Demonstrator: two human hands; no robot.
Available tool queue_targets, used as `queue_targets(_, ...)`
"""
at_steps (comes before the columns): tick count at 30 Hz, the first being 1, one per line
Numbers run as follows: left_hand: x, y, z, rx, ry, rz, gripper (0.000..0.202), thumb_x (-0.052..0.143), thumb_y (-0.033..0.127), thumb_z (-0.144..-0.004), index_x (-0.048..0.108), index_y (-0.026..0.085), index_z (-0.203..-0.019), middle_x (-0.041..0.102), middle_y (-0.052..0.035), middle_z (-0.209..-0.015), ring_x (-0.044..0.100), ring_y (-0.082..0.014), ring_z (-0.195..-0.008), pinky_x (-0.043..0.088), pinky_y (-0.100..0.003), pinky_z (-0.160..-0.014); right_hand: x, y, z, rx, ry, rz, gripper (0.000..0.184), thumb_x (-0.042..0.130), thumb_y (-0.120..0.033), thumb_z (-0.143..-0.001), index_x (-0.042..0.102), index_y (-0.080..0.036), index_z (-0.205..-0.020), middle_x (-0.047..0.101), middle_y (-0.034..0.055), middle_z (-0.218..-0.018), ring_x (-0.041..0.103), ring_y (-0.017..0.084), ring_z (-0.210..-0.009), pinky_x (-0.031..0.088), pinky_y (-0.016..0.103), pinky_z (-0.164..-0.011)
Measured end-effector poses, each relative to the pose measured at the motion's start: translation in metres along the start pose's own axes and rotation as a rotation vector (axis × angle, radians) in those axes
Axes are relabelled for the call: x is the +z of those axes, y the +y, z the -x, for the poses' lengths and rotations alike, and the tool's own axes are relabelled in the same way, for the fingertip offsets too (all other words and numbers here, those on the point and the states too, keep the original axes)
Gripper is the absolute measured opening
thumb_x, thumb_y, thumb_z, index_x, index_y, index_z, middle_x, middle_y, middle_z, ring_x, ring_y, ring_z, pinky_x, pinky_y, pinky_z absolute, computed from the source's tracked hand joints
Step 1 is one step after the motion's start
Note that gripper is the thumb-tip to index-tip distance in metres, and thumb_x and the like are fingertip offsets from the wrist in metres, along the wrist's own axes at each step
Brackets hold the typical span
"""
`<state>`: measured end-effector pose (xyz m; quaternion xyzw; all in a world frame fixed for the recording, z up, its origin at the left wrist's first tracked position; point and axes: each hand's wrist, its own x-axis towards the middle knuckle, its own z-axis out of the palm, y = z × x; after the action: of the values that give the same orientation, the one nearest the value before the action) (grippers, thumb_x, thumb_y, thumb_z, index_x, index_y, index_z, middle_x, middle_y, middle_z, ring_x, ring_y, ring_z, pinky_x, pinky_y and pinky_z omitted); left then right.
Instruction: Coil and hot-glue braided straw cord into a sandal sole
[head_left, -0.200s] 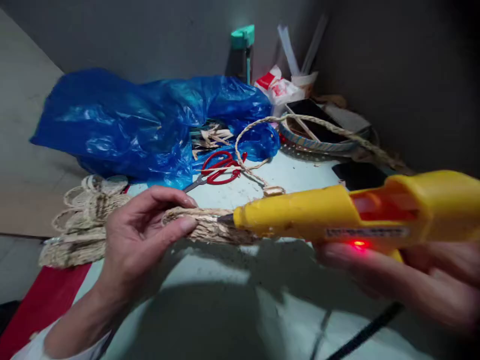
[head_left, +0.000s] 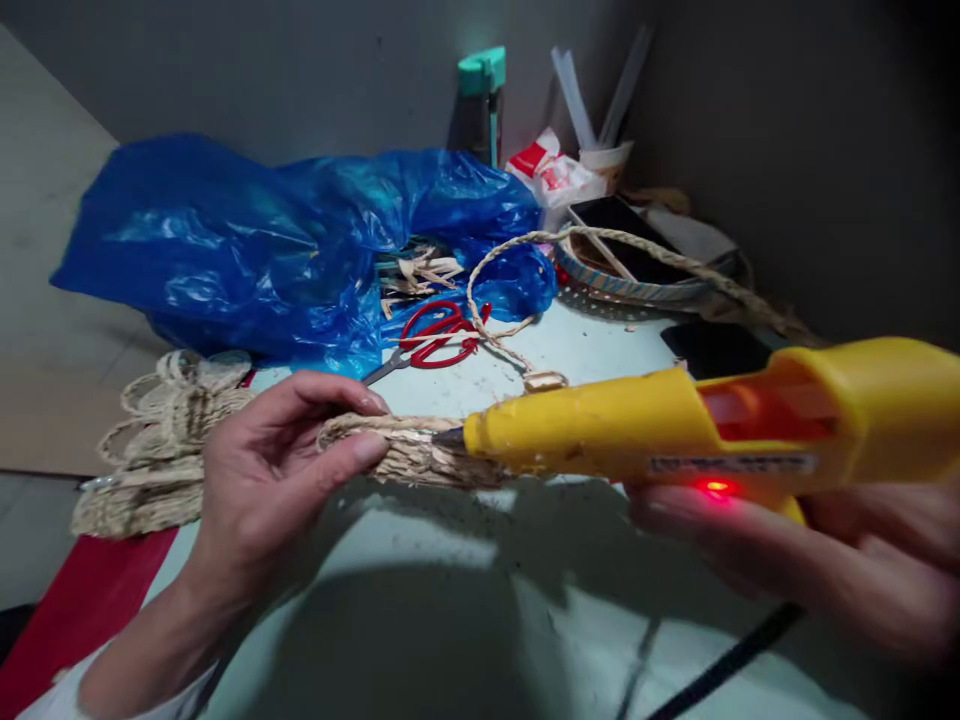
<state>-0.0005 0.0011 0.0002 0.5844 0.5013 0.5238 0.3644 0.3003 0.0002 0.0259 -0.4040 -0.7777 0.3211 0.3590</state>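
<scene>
Fingers of the right hand [head_left: 810,565] grip a yellow glue gun [head_left: 592,420], its long axis running three to nine o'clock, nozzle towards nine. The nearer left hand [head_left: 262,490] pinches a straw piece [head_left: 420,462], which extends from its fingers towards three; whether the nozzle touches it cannot be told. Beyond, at twelve, scissors [head_left: 417,354] lie on the worktop [head_left: 607,350].
</scene>
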Motion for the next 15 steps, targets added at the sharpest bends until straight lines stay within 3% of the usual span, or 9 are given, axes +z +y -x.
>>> queue_targets(8, -0.0005, 0.0013, 0.0004, -0.012, 0.021, -0.002, 0.018, 0.085, 0.026, -0.075, 0.077, 0.031, -0.091, 0.072, 0.0039, -0.090, 0.067, -0.0126, -0.082, 0.054, -0.019, -0.071, 0.0000, 0.0025, 0.0039, -0.042, 0.015, 0.077, 0.035, 0.060, -0.059, -0.096, 0.072, -0.042, -0.124, 0.074, -0.0050, -0.071, 0.077, 0.024, -0.081, 0.065, 0.031, -0.081)
queue_targets(15, -0.0023, 0.0019, 0.0004, 0.001, 0.032, -0.029, 0.017, 0.085, 0.028, -0.075, 0.078, 0.032, -0.090, 0.071, 0.0037, -0.089, 0.066, -0.0129, -0.082, 0.053, -0.020, -0.070, 0.0009, 0.0052, 0.0030, -0.040, 0.011, 0.083, 0.037, 0.060, -0.058, -0.095, 0.072, -0.041, -0.125, 0.078, -0.0037, -0.079, 0.077, 0.028, -0.090, 0.064, 0.036, -0.089)
